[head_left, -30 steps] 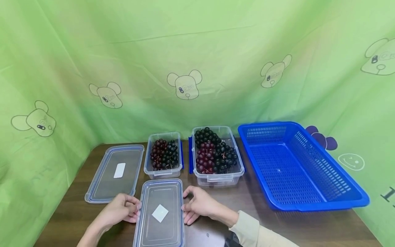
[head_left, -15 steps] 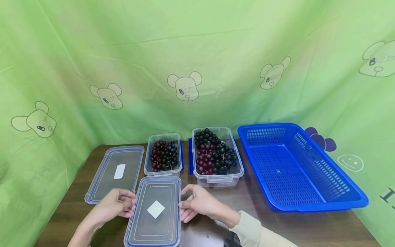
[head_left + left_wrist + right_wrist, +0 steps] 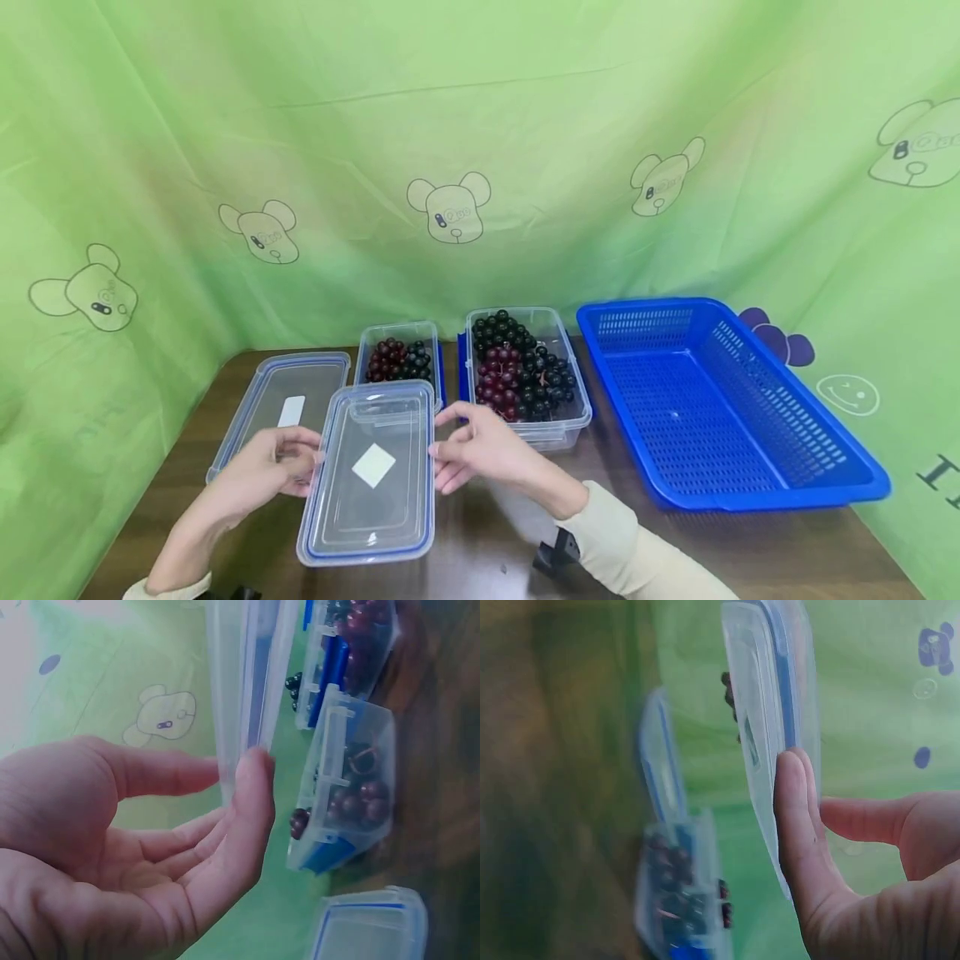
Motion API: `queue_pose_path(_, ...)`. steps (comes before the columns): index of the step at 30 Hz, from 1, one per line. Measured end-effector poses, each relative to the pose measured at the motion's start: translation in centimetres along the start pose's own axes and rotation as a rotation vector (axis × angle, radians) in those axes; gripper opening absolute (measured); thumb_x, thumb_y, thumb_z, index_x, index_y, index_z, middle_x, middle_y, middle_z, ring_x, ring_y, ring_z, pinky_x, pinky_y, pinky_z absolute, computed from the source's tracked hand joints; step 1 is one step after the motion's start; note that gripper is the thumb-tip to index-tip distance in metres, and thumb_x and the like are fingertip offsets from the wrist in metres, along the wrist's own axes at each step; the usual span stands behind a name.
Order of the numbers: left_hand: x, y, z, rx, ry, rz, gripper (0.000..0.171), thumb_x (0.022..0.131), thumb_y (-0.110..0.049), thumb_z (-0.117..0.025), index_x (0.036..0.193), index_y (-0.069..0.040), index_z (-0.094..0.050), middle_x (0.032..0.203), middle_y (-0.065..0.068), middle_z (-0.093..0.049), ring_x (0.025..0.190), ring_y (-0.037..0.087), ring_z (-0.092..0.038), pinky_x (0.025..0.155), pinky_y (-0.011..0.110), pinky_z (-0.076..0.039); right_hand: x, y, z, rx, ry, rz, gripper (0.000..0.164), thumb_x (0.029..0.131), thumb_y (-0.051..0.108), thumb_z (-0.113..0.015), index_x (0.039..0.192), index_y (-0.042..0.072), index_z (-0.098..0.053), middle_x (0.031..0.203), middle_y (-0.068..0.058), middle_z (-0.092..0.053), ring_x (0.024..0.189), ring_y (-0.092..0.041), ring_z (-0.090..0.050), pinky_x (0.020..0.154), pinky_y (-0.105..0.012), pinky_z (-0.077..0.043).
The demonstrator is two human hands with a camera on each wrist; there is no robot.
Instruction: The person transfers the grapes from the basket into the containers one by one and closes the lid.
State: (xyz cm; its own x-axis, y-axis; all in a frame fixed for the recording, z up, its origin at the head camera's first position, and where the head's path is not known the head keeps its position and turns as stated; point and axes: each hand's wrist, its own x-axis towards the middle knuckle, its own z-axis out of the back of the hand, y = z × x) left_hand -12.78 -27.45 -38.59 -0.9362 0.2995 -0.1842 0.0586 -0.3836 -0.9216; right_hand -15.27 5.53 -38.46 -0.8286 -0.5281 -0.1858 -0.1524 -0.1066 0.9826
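Between my two hands is a clear plastic lid (image 3: 375, 517) with a blue seal and a white diamond-shaped label, raised off the table. My left hand (image 3: 258, 475) pinches its left edge between thumb and fingers, as the left wrist view also shows. On the opposite edge my right hand (image 3: 483, 450) pinches the lid the same way. The lid's far end overlaps the near part of the smaller clear container (image 3: 367, 333), which holds dark red and black grapes (image 3: 397, 358). Farther right, a larger clear container (image 3: 551, 432) holds red and black grapes (image 3: 517, 367).
A second clear lid (image 3: 255, 417) with a white label lies on the table at the left, partly behind my left hand. At the right sits a blue perforated basket (image 3: 645, 442). A green printed curtain (image 3: 465, 117) hangs behind the wooden table (image 3: 660, 550).
Both hands have lifted the lid and carried it forward, so it now covers the near part of the smaller container from view. Containers, basket and second lid have stayed put.
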Motion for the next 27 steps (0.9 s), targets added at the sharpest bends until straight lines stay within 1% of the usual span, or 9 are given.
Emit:
queue_pose_path(3,0.9,-1.1,0.2,0.031,-0.061,-0.018,0.045,0.097,0.003,-0.056,0.138,0.021,-0.048,0.115,0.027,-0.068,0.085,0.02,-0.071,0.077,0.031,-0.067,1.0,1.4,0.5,-0.03,-0.049,0.041,0.052,0.097,0.0,-0.069,0.144,-0.009,-0.049,0.086,-0.021,-0.075,0.062,-0.018,-0.073,0.067,-0.04,-0.068)
queue_pose_path(7,2.4,-2.4,0.9,0.04,-0.137,-0.038,0.043,0.101,0.001,-0.055,0.139,0.021,-0.05,0.112,0.024,-0.069,0.084,0.017,-0.073,0.078,0.03,-0.067,2.5,3.0,1.1,-0.068,-0.126,0.088,0.054,0.098,0.001,-0.069,0.147,-0.009,-0.051,0.093,-0.025,-0.075,0.06,-0.016,-0.072,0.067,-0.038,-0.068)
queue_pose_path(11,4.1,-3.2,1.5,0.021,-0.192,-0.048,0.042,0.105,-0.002,-0.057,0.14,0.02,-0.052,0.111,0.019,-0.072,0.08,0.01,-0.074,0.078,0.028,-0.067,4.3,3.9,1.6,-0.104,-0.203,0.105,0.049,0.099,0.001,-0.066,0.145,-0.009,-0.054,0.104,-0.027,-0.076,0.059,-0.014,-0.07,0.065,-0.035,-0.067)
queue_pose_path(14,5.6,-3.7,1.6,0.004,-0.229,-0.041,0.042,0.105,-0.004,-0.059,0.139,0.02,-0.053,0.106,0.014,-0.075,0.077,0.006,-0.073,0.076,0.025,-0.066,5.8,4.2,2.0,-0.123,-0.277,0.106,0.042,0.099,0.001,-0.064,0.141,-0.008,-0.06,0.107,-0.027,-0.076,0.059,-0.012,-0.068,0.064,-0.032,-0.067)
queue_pose_path(15,6.2,-3.8,1.6,-0.006,-0.243,-0.035,0.042,0.105,-0.005,-0.06,0.139,0.019,-0.054,0.102,0.01,-0.076,0.075,0.005,-0.072,0.075,0.024,-0.066,6.3,4.3,2.2,-0.131,-0.303,0.107,0.041,0.099,0.001,-0.063,0.139,-0.008,-0.061,0.107,-0.026,-0.076,0.059,-0.011,-0.067,0.064,-0.03,-0.066)
queue_pose_path(18,8.0,-4.0,1.5,-0.041,-0.286,-0.01,0.041,0.105,-0.006,-0.062,0.138,0.018,-0.056,0.089,-0.001,-0.074,0.071,0.003,-0.069,0.07,0.02,-0.064,7.9,4.5,2.6,-0.139,-0.369,0.101,0.036,0.1,0.0,-0.063,0.135,-0.009,-0.065,0.1,-0.023,-0.077,0.059,-0.01,-0.065,0.062,-0.026,-0.065)
queue_pose_path(21,9.6,-3.9,1.7,-0.066,-0.323,0.031,0.042,0.105,-0.008,-0.061,0.14,0.015,-0.057,0.082,-0.008,-0.069,0.069,0.001,-0.065,0.067,0.017,-0.062,9.3,4.6,2.9,-0.133,-0.399,0.08,0.034,0.1,-0.001,-0.062,0.133,-0.009,-0.066,0.088,-0.015,-0.074,0.059,-0.01,-0.063,0.063,-0.026,-0.065)
queue_pose_path(24,10.9,-3.7,1.9,-0.072,-0.351,0.065,0.042,0.106,-0.011,-0.06,0.142,0.012,-0.057,0.08,-0.009,-0.067,0.069,0.001,-0.063,0.066,0.016,-0.061,10.6,4.6,3.3,-0.12,-0.417,0.055,0.034,0.1,-0.001,-0.061,0.132,-0.009,-0.066,0.08,-0.009,-0.07,0.06,-0.011,-0.063,0.068,-0.032,-0.067)
queue_pose_path(27,12.1,-3.6,1.9,-0.075,-0.371,0.079,0.041,0.107,-0.012,-0.059,0.142,0.01,-0.058,0.081,-0.009,-0.066,0.07,0.001,-0.062,0.066,0.016,-0.06,11.6,4.5,3.6,-0.115,-0.445,0.028,0.034,0.099,-0.001,-0.06,0.131,-0.008,-0.067,0.078,-0.007,-0.069,0.06,-0.011,-0.064,0.072,-0.034,-0.068)
